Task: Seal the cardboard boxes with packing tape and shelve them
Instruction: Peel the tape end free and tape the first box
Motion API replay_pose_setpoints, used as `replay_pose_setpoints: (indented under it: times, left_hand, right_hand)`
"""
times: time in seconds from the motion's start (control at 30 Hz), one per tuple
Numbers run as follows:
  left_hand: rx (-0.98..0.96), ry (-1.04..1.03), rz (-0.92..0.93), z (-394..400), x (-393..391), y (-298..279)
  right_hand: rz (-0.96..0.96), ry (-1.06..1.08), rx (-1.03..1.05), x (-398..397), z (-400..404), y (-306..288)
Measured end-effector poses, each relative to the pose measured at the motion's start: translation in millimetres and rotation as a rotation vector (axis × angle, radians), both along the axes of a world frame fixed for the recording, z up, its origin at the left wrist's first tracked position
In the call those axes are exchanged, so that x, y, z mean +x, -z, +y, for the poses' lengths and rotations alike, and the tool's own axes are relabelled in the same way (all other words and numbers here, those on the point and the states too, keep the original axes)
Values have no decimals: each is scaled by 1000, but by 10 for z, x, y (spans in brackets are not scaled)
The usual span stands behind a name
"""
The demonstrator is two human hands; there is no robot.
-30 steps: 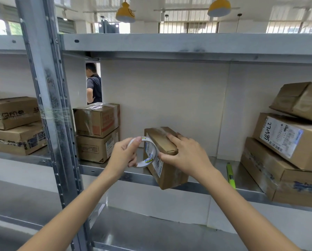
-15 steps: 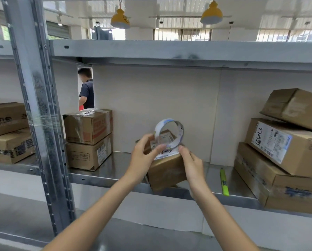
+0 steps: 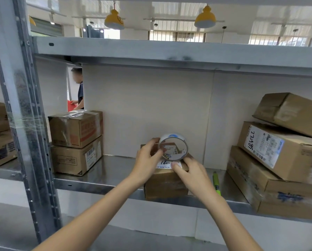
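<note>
While the left hand (image 3: 148,156) grips the packing tape roll (image 3: 173,147) over the small cardboard box (image 3: 167,183), the right hand (image 3: 191,175) presses straight fingers onto its label (image 3: 165,164) on the shelf (image 3: 104,175).

Tape roll (image 3: 173,146) on box (image 3: 167,183), stacked boxes (image 3: 278,169) right.

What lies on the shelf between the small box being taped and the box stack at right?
A green marker-like pen lies on the shelf there, in the head view.
</note>
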State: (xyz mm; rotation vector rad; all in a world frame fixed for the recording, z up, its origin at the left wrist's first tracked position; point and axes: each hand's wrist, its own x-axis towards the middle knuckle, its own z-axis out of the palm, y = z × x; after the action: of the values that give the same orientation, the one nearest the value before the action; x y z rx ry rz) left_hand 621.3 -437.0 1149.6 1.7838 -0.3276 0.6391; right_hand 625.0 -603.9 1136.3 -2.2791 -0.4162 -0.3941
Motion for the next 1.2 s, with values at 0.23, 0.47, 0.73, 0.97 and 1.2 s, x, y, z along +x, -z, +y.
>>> replay_pose_setpoints:
  times: [0.23,0.47,0.73,0.97,1.2]
  left_hand:
    - [-250,-202,-90,-72,62,22]
    - [-358,-213,-105,-56,61,53]
    - [-165,-190,29,-20,134,27]
    - [-9,-318,15,241,179,-97]
    - [95,-401,-24,441,61,-17]
  right_hand:
    - [-3,70,-428,-33,-58,-232]
    - [-11,-30,-598,81,47,-219]
    - [-75,-76,-522,11,108,-201]
    - [-54,-56,-597,-12,79,-227]
    - [-33,-17,-686,-55,126,-294]
